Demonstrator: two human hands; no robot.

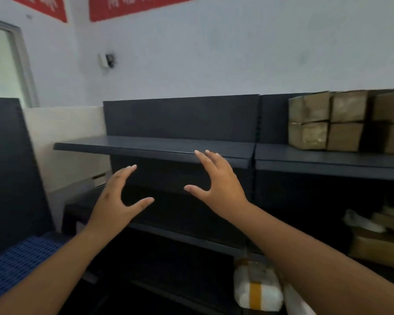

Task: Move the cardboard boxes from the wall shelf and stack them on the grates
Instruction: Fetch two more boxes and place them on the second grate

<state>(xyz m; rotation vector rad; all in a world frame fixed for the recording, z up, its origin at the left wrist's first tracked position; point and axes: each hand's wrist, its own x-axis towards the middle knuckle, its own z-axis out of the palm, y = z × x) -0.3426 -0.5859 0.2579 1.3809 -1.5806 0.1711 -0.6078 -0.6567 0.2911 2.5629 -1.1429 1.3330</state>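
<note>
Several brown cardboard boxes (328,121) stand stacked two high on the right section of the dark wall shelf (316,160). The left shelf board (146,146) is bare. My left hand (116,201) and my right hand (218,180) are both raised in front of that bare board, fingers spread, holding nothing. My right fingertips are level with the board's front edge. A blue plastic grate (16,262) shows at the lower left, partly cut off by the frame.
More boxes and a white bag (373,235) lie on the lower right shelf. A white taped parcel (257,289) sits low between my arms. A dark panel (7,169) leans at the left, a window behind it.
</note>
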